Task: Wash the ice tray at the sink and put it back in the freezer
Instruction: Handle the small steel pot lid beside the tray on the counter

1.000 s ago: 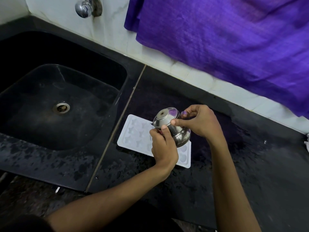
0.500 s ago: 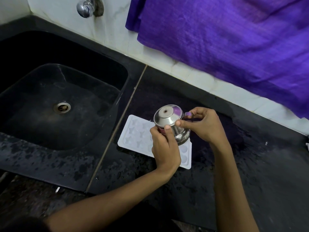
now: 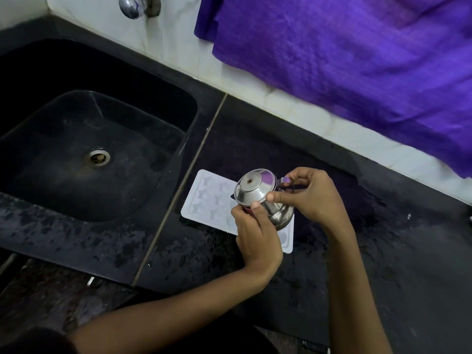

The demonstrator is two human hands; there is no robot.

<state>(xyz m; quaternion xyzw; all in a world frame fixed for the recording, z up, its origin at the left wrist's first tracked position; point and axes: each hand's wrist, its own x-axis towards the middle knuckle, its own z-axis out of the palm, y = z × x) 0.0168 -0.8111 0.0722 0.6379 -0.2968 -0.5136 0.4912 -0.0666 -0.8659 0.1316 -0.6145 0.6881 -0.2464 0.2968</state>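
A white ice tray (image 3: 209,200) with star-shaped cells lies flat on the black counter just right of the sink (image 3: 84,154). Above the tray's right half I hold a small steel kettle (image 3: 258,195) with its lid on, tilted toward the left. My left hand (image 3: 255,233) grips the kettle's body from below, thumb up against the lid's rim. My right hand (image 3: 311,198) holds the handle and the lid's edge from the right. The hands and kettle hide the tray's middle and right part.
A chrome tap (image 3: 132,6) juts from the white tiled wall above the sink. A purple cloth (image 3: 344,60) hangs over the wall at the back right. The black counter (image 3: 408,264) stretches to the right, wet and speckled. The sink drain (image 3: 97,157) shows in the basin.
The kettle has tipped a little, so its lid faces more upward and left. Both hands keep their hold. The tray has not moved.
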